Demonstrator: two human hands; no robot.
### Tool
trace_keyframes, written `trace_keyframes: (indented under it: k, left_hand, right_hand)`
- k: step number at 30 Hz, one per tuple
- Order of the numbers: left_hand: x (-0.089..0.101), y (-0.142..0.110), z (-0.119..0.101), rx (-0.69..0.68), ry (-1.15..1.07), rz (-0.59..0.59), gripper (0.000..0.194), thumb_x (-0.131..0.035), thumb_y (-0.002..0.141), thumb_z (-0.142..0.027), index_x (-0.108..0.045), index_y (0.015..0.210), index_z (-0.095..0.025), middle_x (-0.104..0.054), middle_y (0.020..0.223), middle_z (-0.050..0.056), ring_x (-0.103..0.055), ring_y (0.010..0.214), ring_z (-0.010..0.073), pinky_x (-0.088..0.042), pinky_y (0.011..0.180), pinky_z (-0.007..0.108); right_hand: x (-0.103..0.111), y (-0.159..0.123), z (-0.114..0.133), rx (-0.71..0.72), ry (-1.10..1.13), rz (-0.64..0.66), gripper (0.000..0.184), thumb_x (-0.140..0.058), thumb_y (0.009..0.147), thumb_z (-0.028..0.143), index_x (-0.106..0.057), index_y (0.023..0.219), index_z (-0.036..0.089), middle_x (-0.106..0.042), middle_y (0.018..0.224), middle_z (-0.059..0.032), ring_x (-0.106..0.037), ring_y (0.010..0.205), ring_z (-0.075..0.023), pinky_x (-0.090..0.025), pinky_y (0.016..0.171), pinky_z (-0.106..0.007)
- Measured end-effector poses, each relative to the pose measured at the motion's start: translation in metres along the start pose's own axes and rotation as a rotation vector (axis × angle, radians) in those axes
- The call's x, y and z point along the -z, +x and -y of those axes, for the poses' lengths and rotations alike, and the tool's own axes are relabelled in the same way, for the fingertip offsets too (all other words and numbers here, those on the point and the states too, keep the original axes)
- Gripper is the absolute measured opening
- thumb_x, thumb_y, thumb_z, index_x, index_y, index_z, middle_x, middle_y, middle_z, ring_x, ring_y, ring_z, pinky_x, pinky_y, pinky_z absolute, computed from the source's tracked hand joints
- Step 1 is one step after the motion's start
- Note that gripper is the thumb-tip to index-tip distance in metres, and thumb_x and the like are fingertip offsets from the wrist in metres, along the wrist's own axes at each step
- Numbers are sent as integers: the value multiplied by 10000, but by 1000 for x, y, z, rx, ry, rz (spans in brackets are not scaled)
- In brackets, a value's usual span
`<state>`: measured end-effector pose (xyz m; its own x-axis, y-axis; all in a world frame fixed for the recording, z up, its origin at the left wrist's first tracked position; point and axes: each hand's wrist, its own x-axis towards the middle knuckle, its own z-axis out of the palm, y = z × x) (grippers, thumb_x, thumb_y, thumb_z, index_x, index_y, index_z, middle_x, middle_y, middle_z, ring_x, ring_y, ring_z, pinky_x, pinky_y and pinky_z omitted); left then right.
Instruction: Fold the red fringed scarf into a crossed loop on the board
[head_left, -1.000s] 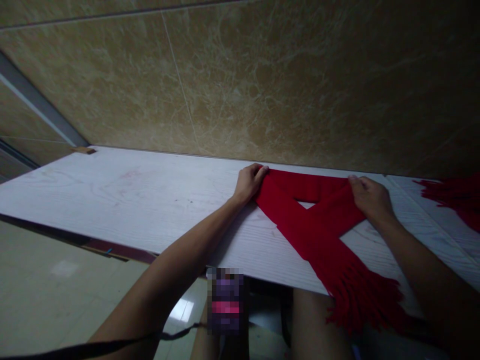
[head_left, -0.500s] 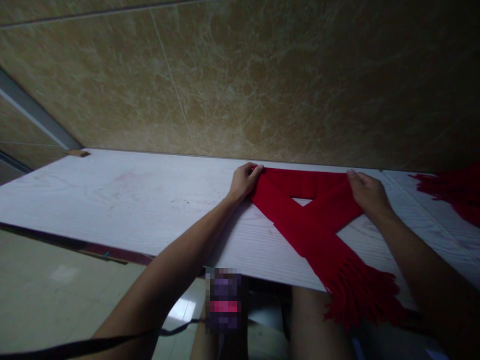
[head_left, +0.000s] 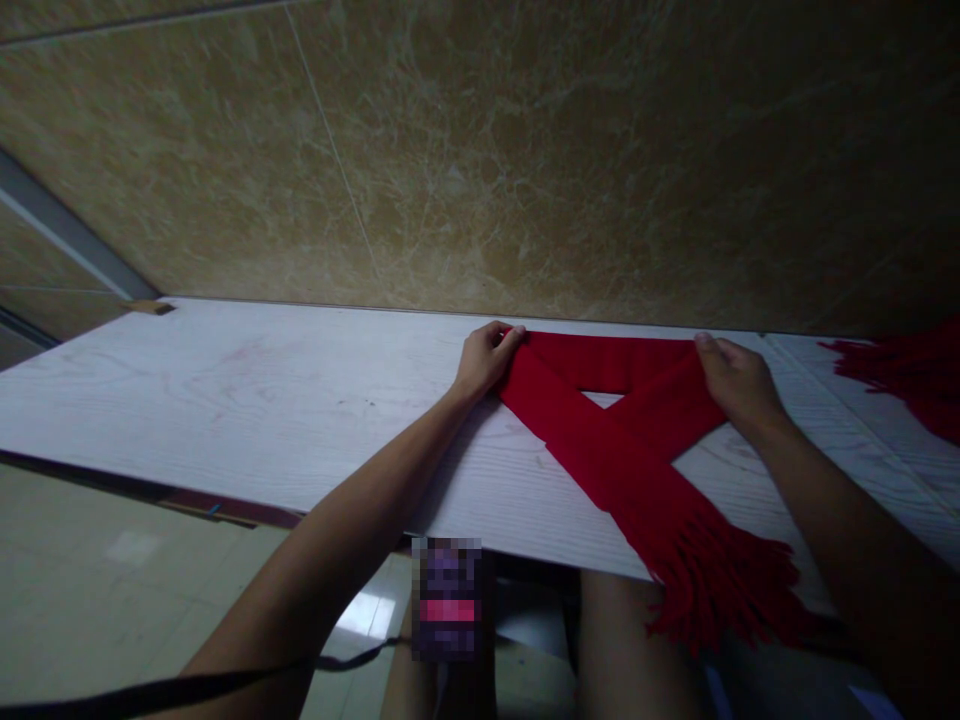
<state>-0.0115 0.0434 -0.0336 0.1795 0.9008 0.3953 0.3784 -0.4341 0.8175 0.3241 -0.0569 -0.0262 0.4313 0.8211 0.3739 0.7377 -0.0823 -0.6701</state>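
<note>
A red scarf (head_left: 637, 450) with a fringed end lies on the white wood-grain tabletop, folded into a loop whose two lengths cross. Tabletop shows through a small triangular gap in the loop. At the loop's upper left corner, my left hand (head_left: 487, 357) pinches the cloth between thumb and fingers. My right hand (head_left: 739, 380) grips the upper right corner, thumb on top and fingers partly hidden. The fringe (head_left: 727, 585) hangs over the table's front edge, near my legs.
More red fringed cloth (head_left: 900, 370) lies at the far right. The table (head_left: 225, 390) meets a brown marbled wall (head_left: 525, 170) along its back. A small wooden block (head_left: 150, 307) sits at the back left corner. A dark strap (head_left: 187, 690) crosses below.
Almost nothing differs. The view has shifted very slightly, while both hands keep their hold on the scarf's two corners.
</note>
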Motion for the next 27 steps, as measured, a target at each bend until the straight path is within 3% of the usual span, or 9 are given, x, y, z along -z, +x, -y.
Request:
trace_keyframes:
  k: [7,18,27]
  left_hand:
    - [-1,0,0,-11,-9,-1,347,-611,1002,-439,-785,966,-141,-787,919,76,-686,835,204,-503,744,279]
    - [0,0,-3,3,-24,-2,313,-621,994,-420,-778,939,-154,-789,893,60,-694,843,212,-513,749,279]
    - [2,-1,-5,-10,-19,5,318,-621,993,-426,-772,948,-150,-790,902,65,-703,853,217,-508,757,286]
  right_hand:
    - [0,-1,1,-13,16,-11,574,-436,903,780,-450,639,270,-450,619,7,-438,663,-191,-353,635,-367]
    - [1,-1,6,-14,23,-4,636,-404,820,885,-416,616,283,-448,583,12,-456,643,-198,-359,628,-360]
    - [1,-1,4,-3,54,0,614,-463,855,851,-374,606,298,-422,582,2,-406,618,-208,-350,612,-381]
